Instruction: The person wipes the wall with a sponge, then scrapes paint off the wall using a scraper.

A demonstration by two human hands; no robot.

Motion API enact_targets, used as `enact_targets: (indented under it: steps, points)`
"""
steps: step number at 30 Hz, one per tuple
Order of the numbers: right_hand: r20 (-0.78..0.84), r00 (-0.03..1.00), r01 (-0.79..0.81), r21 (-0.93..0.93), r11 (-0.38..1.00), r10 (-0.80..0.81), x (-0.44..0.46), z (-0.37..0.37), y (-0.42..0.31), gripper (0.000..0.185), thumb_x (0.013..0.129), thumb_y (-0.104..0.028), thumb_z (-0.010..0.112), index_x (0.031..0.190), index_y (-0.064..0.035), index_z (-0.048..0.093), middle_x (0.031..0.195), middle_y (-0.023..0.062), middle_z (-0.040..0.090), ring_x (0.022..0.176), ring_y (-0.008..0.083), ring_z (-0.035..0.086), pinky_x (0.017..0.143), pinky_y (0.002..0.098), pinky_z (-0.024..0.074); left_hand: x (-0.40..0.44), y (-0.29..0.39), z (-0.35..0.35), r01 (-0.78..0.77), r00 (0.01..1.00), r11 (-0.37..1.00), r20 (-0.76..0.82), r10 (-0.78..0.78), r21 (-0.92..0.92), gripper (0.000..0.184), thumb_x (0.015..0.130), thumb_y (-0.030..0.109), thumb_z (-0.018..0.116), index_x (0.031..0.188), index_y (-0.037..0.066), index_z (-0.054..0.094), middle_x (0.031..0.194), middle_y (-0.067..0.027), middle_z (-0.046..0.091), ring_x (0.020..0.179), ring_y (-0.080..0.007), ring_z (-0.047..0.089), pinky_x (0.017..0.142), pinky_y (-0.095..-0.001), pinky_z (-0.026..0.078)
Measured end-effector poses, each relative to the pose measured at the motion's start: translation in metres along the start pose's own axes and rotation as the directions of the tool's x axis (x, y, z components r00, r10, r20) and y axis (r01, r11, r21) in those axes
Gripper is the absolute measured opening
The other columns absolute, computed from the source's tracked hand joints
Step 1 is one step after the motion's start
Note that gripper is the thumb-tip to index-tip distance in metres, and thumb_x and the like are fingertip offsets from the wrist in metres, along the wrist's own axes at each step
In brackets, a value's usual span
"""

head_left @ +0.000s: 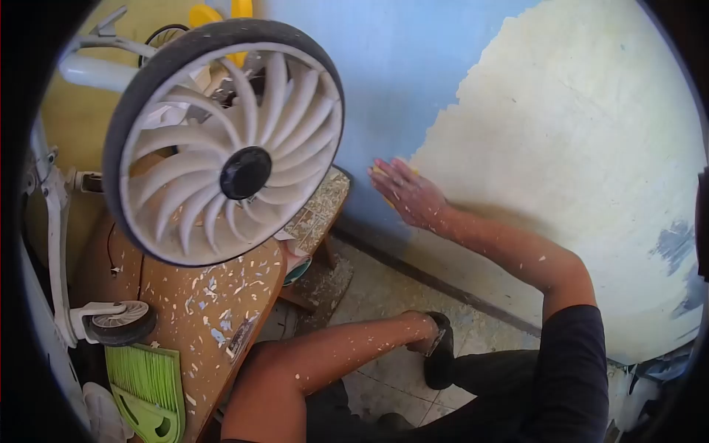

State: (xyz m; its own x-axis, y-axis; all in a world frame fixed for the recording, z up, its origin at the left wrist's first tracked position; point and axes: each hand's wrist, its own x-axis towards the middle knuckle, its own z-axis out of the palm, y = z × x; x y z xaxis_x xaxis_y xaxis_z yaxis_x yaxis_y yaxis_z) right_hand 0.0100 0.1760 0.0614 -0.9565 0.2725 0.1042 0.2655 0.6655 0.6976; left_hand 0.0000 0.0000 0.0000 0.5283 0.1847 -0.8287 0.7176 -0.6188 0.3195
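Observation:
My right hand (410,193) presses against the wall (517,140) at the ragged border between blue paint and a pale patch. Its fingers lie over a thin yellow piece, whose edges show beside them. Flecks dot my right forearm. Lower down, my bent left arm reaches across from the left, and my left hand (422,329) is curled near a dark shoe (440,365). Something dark with a pale edge is at that hand, too unclear to name.
A large white-spoked wheel (221,148) fills the upper left, on a white frame (55,221). Under it stands a wooden table (199,295) strewn with paint chips. A green brush or dustpan (151,391) lies lower left. Tiled floor (384,376) shows below the wall.

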Motion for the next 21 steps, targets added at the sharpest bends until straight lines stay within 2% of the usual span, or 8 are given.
enact_targets:
  steps: [2, 9, 12, 15, 18, 19, 20, 21]
  points:
    - [0.010, 1.000, 0.009, -0.120, 0.993, -0.008, 0.003, 0.015, -0.010, 0.056, 0.089, -0.023, 0.041, 0.139, 0.0012, 0.038, 0.149, 0.0137, 0.031, 0.142, 0.0318, 0.019, 0.117, 0.0430, 0.0146, 0.008, -0.004, -0.003, -0.075, 0.997, 0.979, 0.009, 0.075, 0.190, 0.040, 0.072, 0.011, 0.072, 0.111, 0.006, 0.069, 0.118, -0.0119, 0.063, 0.114, -0.0270, 0.057, 0.092, -0.0412, 0.046]
    - [0.129, 0.977, 0.195, -0.218, 0.956, -0.169, 0.011, 0.042, -0.030, 0.060, 0.092, -0.028, 0.036, 0.142, 0.0042, 0.032, 0.151, 0.0182, 0.028, 0.141, 0.0318, 0.022, 0.117, 0.0440, 0.0142, 0.012, 0.002, 0.007, -0.019, 0.994, 0.974, -0.104, 0.044, 0.228, 0.032, 0.073, 0.020, 0.074, 0.103, 0.008, 0.071, 0.118, -0.0067, 0.064, 0.109, -0.0204, 0.058, 0.089, -0.0344, 0.048]
    - [-0.124, 0.992, 0.028, -0.046, 0.999, -0.034, 0.013, -0.025, 0.046, 0.063, 0.086, -0.018, 0.041, 0.140, 0.0116, 0.028, 0.148, 0.0214, 0.030, 0.140, 0.0318, 0.024, 0.116, 0.0458, 0.0184, 0.080, -0.017, 0.022, 0.120, 0.991, 0.993, -0.065, -0.119, 0.009, 0.019, 0.075, 0.010, 0.064, 0.091, 0.003, 0.073, 0.090, -0.0127, 0.071, 0.079, -0.0251, 0.070, 0.066, -0.0358, 0.055]
    - [-0.478, 0.870, -0.149, -0.012, 0.989, 0.125, 0.037, -0.107, 0.145, 0.061, 0.082, -0.010, 0.044, 0.140, 0.0059, 0.032, 0.146, 0.0175, 0.035, 0.138, 0.0328, 0.029, 0.115, 0.0480, 0.0221, 0.087, -0.003, 0.014, 0.390, 0.914, 0.918, -0.087, -0.396, -0.078, 0.016, 0.076, 0.011, 0.064, 0.088, 0.004, 0.072, 0.088, -0.0115, 0.071, 0.077, -0.0237, 0.070, 0.064, -0.0365, 0.055]
    - [-0.614, 0.760, -0.456, -0.275, 0.846, 0.211, 0.043, -0.212, 0.273, 0.064, 0.081, -0.005, 0.045, 0.143, -0.0058, 0.033, 0.147, 0.0148, 0.035, 0.134, 0.0362, 0.035, 0.112, 0.0478, 0.0272, 0.158, -0.033, 0.040, 0.253, 0.956, 0.967, -0.154, -0.248, 0.018, 0.016, 0.078, 0.013, 0.064, 0.088, 0.002, 0.072, 0.086, -0.0122, 0.071, 0.074, -0.0247, 0.069, 0.061, -0.0385, 0.055]
    - [-0.363, 0.700, -0.669, -0.032, 0.743, 0.615, 0.042, -0.281, 0.277, 0.062, 0.082, -0.006, 0.044, 0.143, -0.0052, 0.033, 0.148, 0.0141, 0.034, 0.133, 0.0373, 0.035, 0.111, 0.0479, 0.0274, 0.149, -0.029, 0.035, 0.259, 0.954, 0.966, -0.164, -0.252, 0.022, 0.016, 0.078, 0.013, 0.064, 0.088, 0.002, 0.072, 0.086, -0.0122, 0.071, 0.074, -0.0247, 0.069, 0.061, -0.0385, 0.055]
    - [-0.552, 0.700, -0.682, -0.325, 0.655, 0.454, 0.036, -0.300, 0.306, 0.071, 0.075, -0.012, 0.056, 0.141, 0.0034, 0.033, 0.151, 0.0172, 0.028, 0.143, 0.0335, 0.018, 0.118, 0.0439, 0.0092, 0.136, -0.021, 0.028, 0.335, 0.935, 0.942, -0.132, -0.330, 0.016, 0.016, 0.079, 0.014, 0.064, 0.087, 0.002, 0.072, 0.084, -0.0116, 0.071, 0.072, -0.0241, 0.069, 0.060, -0.0378, 0.055]
    - [-0.566, 0.653, -0.710, -0.230, 0.665, 0.502, 0.035, -0.317, 0.313, 0.068, 0.076, -0.010, 0.052, 0.140, 0.0038, 0.033, 0.151, 0.0197, 0.027, 0.142, 0.0346, 0.018, 0.118, 0.0441, 0.0102, 0.126, -0.016, 0.022, 0.406, 0.910, 0.914, -0.099, -0.403, 0.016, 0.017, 0.079, 0.015, 0.065, 0.086, 0.001, 0.072, 0.082, -0.0109, 0.071, 0.070, -0.0235, 0.068, 0.058, -0.0371, 0.054]
